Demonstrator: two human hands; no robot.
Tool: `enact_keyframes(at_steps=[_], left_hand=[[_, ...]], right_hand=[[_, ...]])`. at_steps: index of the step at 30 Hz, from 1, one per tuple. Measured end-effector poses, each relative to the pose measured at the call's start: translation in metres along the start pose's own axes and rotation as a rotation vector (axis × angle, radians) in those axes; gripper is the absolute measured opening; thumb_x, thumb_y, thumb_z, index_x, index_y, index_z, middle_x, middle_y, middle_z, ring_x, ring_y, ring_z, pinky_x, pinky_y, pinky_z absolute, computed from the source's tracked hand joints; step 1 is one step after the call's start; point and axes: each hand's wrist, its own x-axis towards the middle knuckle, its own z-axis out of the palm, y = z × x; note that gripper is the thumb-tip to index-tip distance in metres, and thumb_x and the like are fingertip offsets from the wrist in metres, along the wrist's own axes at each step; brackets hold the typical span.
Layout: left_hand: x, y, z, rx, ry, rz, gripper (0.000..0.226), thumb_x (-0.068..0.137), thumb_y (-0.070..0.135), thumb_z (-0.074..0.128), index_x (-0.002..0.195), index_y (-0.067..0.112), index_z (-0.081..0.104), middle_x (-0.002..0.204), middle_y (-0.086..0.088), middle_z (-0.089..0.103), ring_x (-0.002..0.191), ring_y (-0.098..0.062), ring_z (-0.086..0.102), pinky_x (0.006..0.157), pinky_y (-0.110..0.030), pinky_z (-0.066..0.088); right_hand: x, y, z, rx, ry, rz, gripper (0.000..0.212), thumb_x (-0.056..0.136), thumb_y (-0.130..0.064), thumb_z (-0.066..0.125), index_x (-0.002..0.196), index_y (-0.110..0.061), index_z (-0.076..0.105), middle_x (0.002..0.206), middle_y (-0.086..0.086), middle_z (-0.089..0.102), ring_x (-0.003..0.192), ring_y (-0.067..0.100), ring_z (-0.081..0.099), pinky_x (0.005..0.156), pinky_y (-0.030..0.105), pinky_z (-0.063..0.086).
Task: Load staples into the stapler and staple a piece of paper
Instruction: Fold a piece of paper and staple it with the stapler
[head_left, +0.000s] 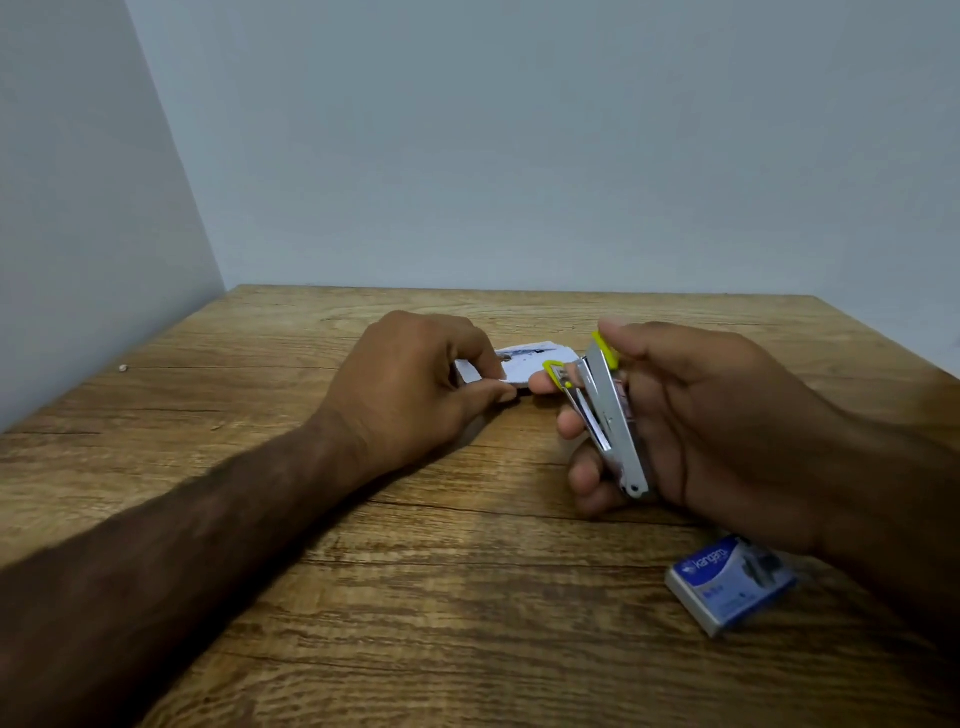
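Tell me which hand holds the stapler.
The right hand grips the silver and yellow stapler, raised above the table. The left hand pinches the paper instead.

Hands, paper and stapler at the middle of the table, staple box nearer on the right.

The paper (530, 364) lies on the table (363, 597) toward its far edge, with the left hand (410, 384) pinching its left end. Just right of the paper, the right hand (701, 421) holds the stapler (610, 415) above the tabletop, one end pointing at the paper. The staple box (730, 584) lies on the table nearer the person, below the right wrist. One wall (519, 156) stands behind the table, another (78, 234) along its left side.
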Motion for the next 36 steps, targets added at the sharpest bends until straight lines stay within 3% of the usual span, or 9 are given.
enact_keyframes(at_steps=[5, 8, 12, 18, 24, 27, 31, 36], left_hand=[[0.001, -0.003, -0.002, -0.054, -0.044, -0.056, 0.014, 0.071, 0.033, 0.089, 0.073, 0.026, 0.077, 0.065, 0.008, 0.072, 0.06, -0.008, 0.064, 0.059, -0.033, 0.054], [0.004, -0.004, -0.006, -0.056, -0.172, -0.038, 0.006, 0.077, 0.025, 0.086, 0.081, 0.025, 0.082, 0.075, 0.008, 0.078, 0.071, -0.011, 0.07, 0.07, -0.035, 0.057], [0.005, -0.008, -0.011, -0.021, -0.235, 0.006, 0.01, 0.083, 0.019, 0.08, 0.092, 0.022, 0.083, 0.08, 0.007, 0.079, 0.074, -0.013, 0.072, 0.071, -0.033, 0.056], [-0.002, 0.003, -0.003, -0.077, -0.129, 0.057, 0.001, 0.075, 0.018, 0.073, 0.074, 0.019, 0.073, 0.067, 0.005, 0.07, 0.059, -0.014, 0.065, 0.058, -0.038, 0.054], [0.0, 0.009, 0.004, -0.108, -0.009, 0.076, 0.009, 0.084, 0.026, 0.07, 0.088, 0.021, 0.076, 0.079, 0.004, 0.068, 0.065, -0.015, 0.064, 0.061, -0.039, 0.054], [-0.003, 0.01, 0.006, -0.278, -0.026, -0.071, 0.004, 0.087, 0.017, 0.073, 0.087, 0.019, 0.076, 0.067, -0.003, 0.072, 0.057, -0.023, 0.068, 0.056, -0.039, 0.057], [-0.004, 0.017, 0.008, -0.653, -0.108, -0.316, 0.003, 0.09, 0.005, 0.073, 0.087, 0.005, 0.074, 0.068, -0.013, 0.077, 0.051, -0.026, 0.073, 0.043, -0.031, 0.053], [-0.002, 0.021, 0.01, -0.834, -0.165, -0.513, 0.007, 0.088, 0.002, 0.07, 0.087, -0.002, 0.076, 0.08, -0.016, 0.08, 0.057, -0.026, 0.076, 0.048, -0.027, 0.059]], right_hand=[[0.001, 0.001, 0.002, -0.003, 0.019, 0.013, 0.067, 0.1, -0.05, 0.043, 0.128, 0.01, 0.057, 0.078, 0.013, 0.065, 0.058, 0.03, 0.061, 0.057, 0.041, 0.058], [0.002, 0.001, 0.003, -0.019, 0.027, 0.024, 0.061, 0.1, -0.05, 0.045, 0.12, 0.005, 0.061, 0.078, 0.013, 0.066, 0.057, 0.029, 0.062, 0.058, 0.041, 0.058], [0.003, 0.001, 0.003, -0.037, 0.037, 0.023, 0.061, 0.098, -0.05, 0.049, 0.123, 0.005, 0.059, 0.079, 0.013, 0.065, 0.057, 0.028, 0.062, 0.06, 0.04, 0.058], [0.002, 0.002, 0.002, -0.077, 0.049, 0.029, 0.075, 0.083, -0.051, 0.061, 0.132, 0.006, 0.055, 0.08, 0.013, 0.067, 0.056, 0.026, 0.066, 0.056, 0.038, 0.061], [0.002, 0.007, 0.003, -0.088, 0.016, 0.042, 0.064, 0.089, -0.051, 0.06, 0.124, 0.003, 0.062, 0.081, 0.014, 0.07, 0.055, 0.024, 0.069, 0.053, 0.034, 0.061], [0.003, 0.007, 0.002, -0.091, 0.032, 0.047, 0.06, 0.093, -0.052, 0.06, 0.121, 0.001, 0.065, 0.082, 0.014, 0.073, 0.057, 0.024, 0.071, 0.054, 0.034, 0.061], [0.005, 0.008, 0.002, -0.075, 0.047, 0.046, 0.052, 0.093, -0.052, 0.06, 0.11, -0.003, 0.069, 0.08, 0.013, 0.072, 0.056, 0.024, 0.071, 0.053, 0.033, 0.061], [0.006, 0.009, 0.0, -0.072, 0.096, 0.046, 0.05, 0.09, -0.053, 0.062, 0.105, -0.005, 0.068, 0.078, 0.013, 0.072, 0.055, 0.023, 0.07, 0.05, 0.032, 0.06]])
